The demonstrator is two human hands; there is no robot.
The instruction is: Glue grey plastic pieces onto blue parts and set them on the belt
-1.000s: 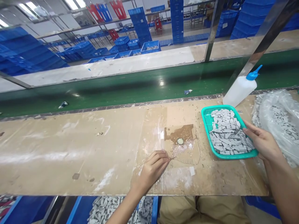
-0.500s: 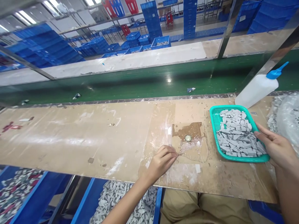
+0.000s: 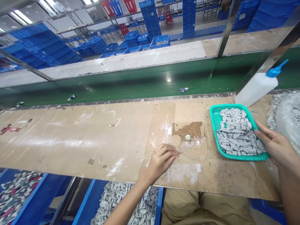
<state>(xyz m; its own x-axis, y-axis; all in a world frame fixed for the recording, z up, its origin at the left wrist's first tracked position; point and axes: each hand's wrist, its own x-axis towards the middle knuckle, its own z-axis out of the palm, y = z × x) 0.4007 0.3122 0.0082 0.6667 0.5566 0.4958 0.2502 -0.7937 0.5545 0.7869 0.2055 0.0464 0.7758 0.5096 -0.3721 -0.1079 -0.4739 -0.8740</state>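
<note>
My right hand (image 3: 275, 143) grips the right rim of a green plastic basket (image 3: 213, 125), thumb on the inside edge. Light grey plastic pieces (image 3: 239, 132) fill most of the basket, which rests on the cardboard-covered bench. To its left, my left hand (image 3: 164, 159) rests on the bench with the fingers pinched together at the torn edge of a cardboard patch (image 3: 194, 153). What is between those fingertips, if anything, is hidden. Just beyond them, a small round cap-like dish (image 3: 187, 137) with pale contents sits on the patch.
A white squeeze bottle (image 3: 256, 89) with blue nozzle stands behind the basket. At far right lies a clear plastic bag (image 3: 289, 115) among grey pieces. A green conveyor belt (image 3: 131, 86) carries a few small parts (image 3: 184, 90). Below the bench, a blue crate (image 3: 85, 200) holds grey pieces.
The small parts on the green belt have shifted left. Both hands and the basket stay almost where they were; the view has moved slightly.
</note>
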